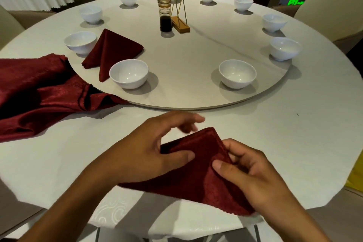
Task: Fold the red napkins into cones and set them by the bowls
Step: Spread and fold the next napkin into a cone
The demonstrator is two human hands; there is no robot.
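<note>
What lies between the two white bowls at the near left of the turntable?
In the head view, a folded red napkin cone lies between them.

Red napkin [196, 173] of faintly sheened patterned cloth; glossy white bowls [128, 72]; matt white tablecloth [59, 163]

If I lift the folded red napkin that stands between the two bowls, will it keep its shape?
Probably not. The folded napkin is soft cloth, like the loose pile that lies in limp folds, so it would likely sag. It looks light.
</note>
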